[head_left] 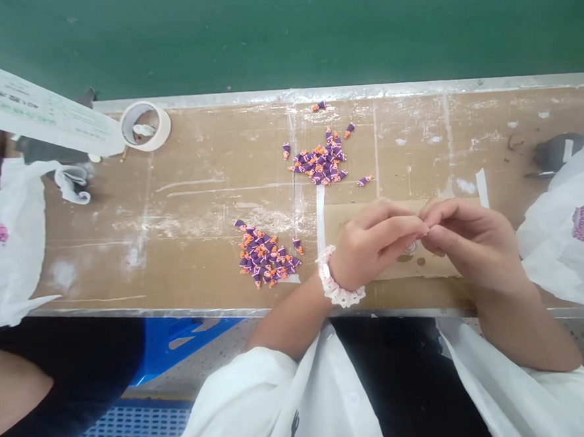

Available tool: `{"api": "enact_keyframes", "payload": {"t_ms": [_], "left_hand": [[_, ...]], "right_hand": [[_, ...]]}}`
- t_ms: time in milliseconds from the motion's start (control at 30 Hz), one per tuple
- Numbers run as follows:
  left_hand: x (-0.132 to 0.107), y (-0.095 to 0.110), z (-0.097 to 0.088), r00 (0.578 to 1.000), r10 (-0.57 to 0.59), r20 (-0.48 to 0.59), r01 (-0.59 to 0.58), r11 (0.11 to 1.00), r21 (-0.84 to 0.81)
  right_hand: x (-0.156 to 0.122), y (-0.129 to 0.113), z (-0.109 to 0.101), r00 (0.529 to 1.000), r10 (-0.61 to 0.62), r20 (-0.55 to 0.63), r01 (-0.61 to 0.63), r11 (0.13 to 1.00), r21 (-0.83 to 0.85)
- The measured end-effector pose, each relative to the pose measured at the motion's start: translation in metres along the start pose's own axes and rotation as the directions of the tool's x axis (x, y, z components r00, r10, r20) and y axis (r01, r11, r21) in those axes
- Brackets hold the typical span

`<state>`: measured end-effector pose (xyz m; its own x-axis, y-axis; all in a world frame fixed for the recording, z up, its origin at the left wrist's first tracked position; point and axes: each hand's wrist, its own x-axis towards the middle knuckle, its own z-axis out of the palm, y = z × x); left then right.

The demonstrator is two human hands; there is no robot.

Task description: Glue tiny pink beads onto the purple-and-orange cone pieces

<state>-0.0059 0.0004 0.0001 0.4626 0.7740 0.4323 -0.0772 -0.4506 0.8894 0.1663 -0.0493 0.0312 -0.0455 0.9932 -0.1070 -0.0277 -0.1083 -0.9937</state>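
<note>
My left hand (375, 240), with a white and pink scrunchie (336, 278) at its wrist, meets my right hand (476, 243) fingertip to fingertip over a piece of tan card (354, 213). Both hands are closed in a pinch. What lies between the fingertips is too small and hidden to name. A small clear, shiny thing (411, 247) shows under the fingers of my left hand. Small purple and orange figures with pink trim lie in two piles: one pile (267, 253) left of my left hand, another pile (321, 159) farther back, with several loose ones around it.
A roll of masking tape (161, 131) stands at the back left near a white printed box (42, 108). White plastic bags with pink bits flank the table, a left bag (17, 261) and a right bag (544, 229). Another person's leg (74, 383) is by a blue stool (171, 344).
</note>
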Motion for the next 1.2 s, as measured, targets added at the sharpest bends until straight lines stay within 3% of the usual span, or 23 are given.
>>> {"api": "enact_keyframes", "payload": {"t_ms": [100,233,367,433,500,700,933,1033,1200], "left_hand": [[0.002,0.002,0.0,0.996,-0.055,0.07,0.054,0.998,0.016],[-0.001,0.004,0.007,0.971,-0.224,0.079,0.233,0.963,-0.135],[-0.004,0.005,0.014,0.894,-0.42,0.155,0.445,0.795,-0.413],[-0.004,0.006,0.016,0.858,-0.476,0.196,0.504,0.7,-0.507],[-0.004,0.007,0.017,0.841,-0.498,0.212,0.522,0.641,-0.563],[-0.004,0.006,0.019,0.844,-0.489,0.22,0.516,0.632,-0.578],[-0.005,0.005,0.02,0.892,-0.409,0.191,0.439,0.687,-0.579],[-0.006,0.001,0.021,0.927,-0.346,0.143,0.368,0.764,-0.531],[-0.003,-0.002,0.018,0.992,-0.121,0.047,0.13,0.941,-0.311]], "right_hand": [[0.001,-0.002,-0.001,1.0,-0.004,0.001,0.004,1.0,-0.027],[-0.001,0.0,0.003,0.985,-0.159,-0.072,0.15,0.981,-0.121],[-0.005,0.005,0.009,0.911,-0.384,-0.148,0.335,0.902,-0.273],[-0.005,0.006,0.011,0.867,-0.463,-0.181,0.4,0.866,-0.3],[-0.004,0.005,0.012,0.852,-0.493,-0.174,0.429,0.849,-0.308],[-0.002,0.002,0.015,0.87,-0.481,-0.106,0.431,0.848,-0.31],[-0.002,0.002,0.013,0.852,-0.519,-0.069,0.468,0.815,-0.342],[-0.002,0.001,0.01,0.84,-0.542,-0.027,0.495,0.786,-0.371],[-0.003,0.001,0.007,0.844,-0.536,0.009,0.505,0.789,-0.349]]}}
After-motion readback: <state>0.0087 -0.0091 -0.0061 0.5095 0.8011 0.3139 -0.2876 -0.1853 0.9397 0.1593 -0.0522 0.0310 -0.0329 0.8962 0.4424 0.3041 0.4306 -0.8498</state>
